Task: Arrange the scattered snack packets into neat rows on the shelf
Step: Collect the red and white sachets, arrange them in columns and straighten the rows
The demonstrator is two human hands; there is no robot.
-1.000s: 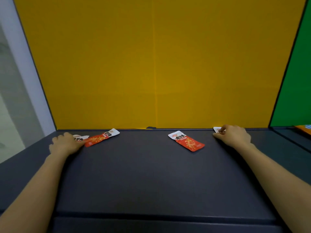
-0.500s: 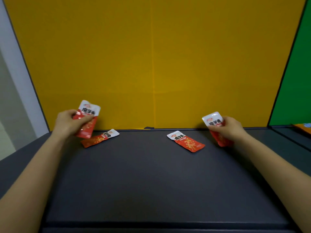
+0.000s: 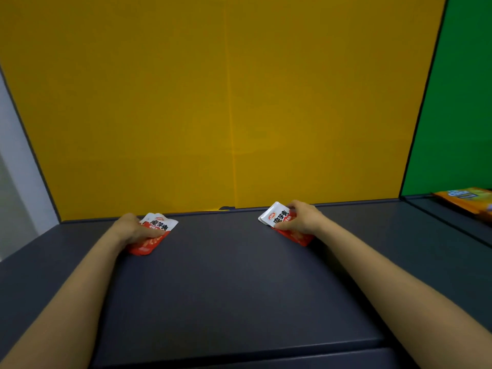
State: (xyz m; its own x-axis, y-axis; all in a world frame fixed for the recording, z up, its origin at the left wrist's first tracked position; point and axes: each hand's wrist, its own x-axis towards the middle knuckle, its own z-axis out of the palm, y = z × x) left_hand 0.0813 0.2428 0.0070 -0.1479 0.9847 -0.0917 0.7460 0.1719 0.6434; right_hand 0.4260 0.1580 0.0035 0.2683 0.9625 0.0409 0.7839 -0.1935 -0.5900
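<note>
Red-and-white snack packets lie under both hands on the dark grey shelf point(image 3: 239, 275), near the yellow back wall. My left hand point(image 3: 130, 229) presses on a small stack of packets point(image 3: 157, 231) at the left; two white top edges show, overlapping. My right hand point(image 3: 302, 218) grips another stack of packets point(image 3: 277, 217) at the right, white end pointing left, red end sticking out below the hand. Both stacks rest on the shelf surface. No loose packet shows between the hands.
A yellow back panel point(image 3: 226, 102) closes the shelf behind. A green panel point(image 3: 458, 115) stands at the right, with an orange snack bag point(image 3: 468, 199) on the neighbouring shelf. A pale wall point(image 3: 16, 182) borders the left side.
Each hand has carried its lifted packet onto the loose packet nearby, left hand moving right and right hand moving left. The two loose packets now lie under the held ones.
</note>
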